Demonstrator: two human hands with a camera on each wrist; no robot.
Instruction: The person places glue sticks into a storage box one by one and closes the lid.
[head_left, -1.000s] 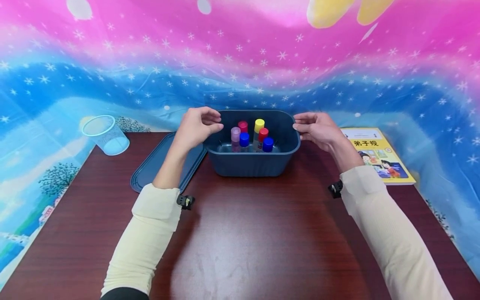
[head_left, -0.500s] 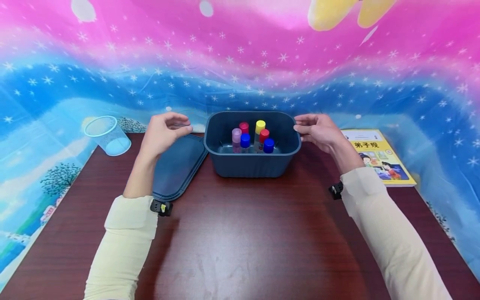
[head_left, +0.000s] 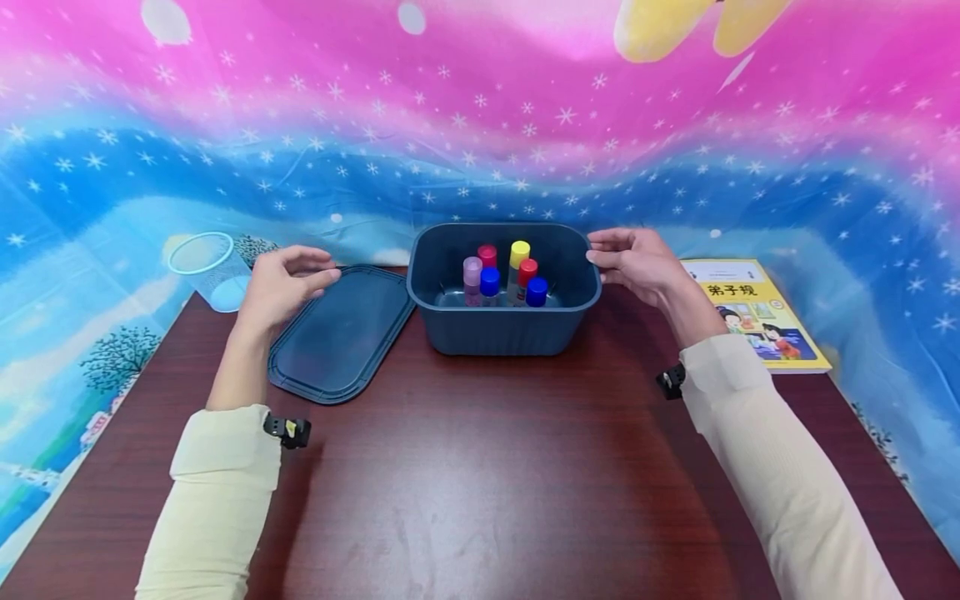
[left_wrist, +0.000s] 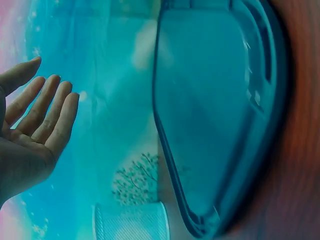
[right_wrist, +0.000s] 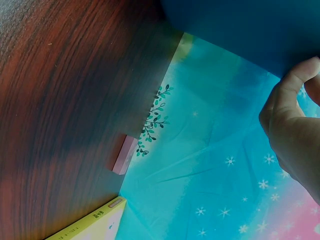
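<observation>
Lid (head_left: 337, 333) position: we find the dark blue lid lying flat on the wooden table (head_left: 480, 467), its right edge just beside the left wall of the matching blue bin (head_left: 502, 329). In the left wrist view the lid (left_wrist: 215, 115) shows its raised rim and lies clear of the hand.

Left hand (head_left: 281, 283): we see it held above the table at the lid's far left corner, fingers relaxed and slightly parted, gripping nothing. The left wrist view shows the same hand (left_wrist: 30, 135) with straight, spread fingers (left_wrist: 60, 122) and an empty palm. A clear mesh-patterned cup (head_left: 210, 271) lies tipped on its side just beyond this hand.

Right hand (head_left: 633, 262): we see it at the bin's right rim, fingers loosely extended toward the wall. In the right wrist view the thumb tip of the hand (right_wrist: 292, 130) lies against the bin's dark wall (right_wrist: 250, 30); we cannot tell whether the other fingers make contact.

Bin contents: six capped bottles (head_left: 502, 279) stand upright inside, with pink, red, yellow and blue caps.

A yellow booklet (head_left: 753, 312) lies on the table to the right of the bin.
</observation>
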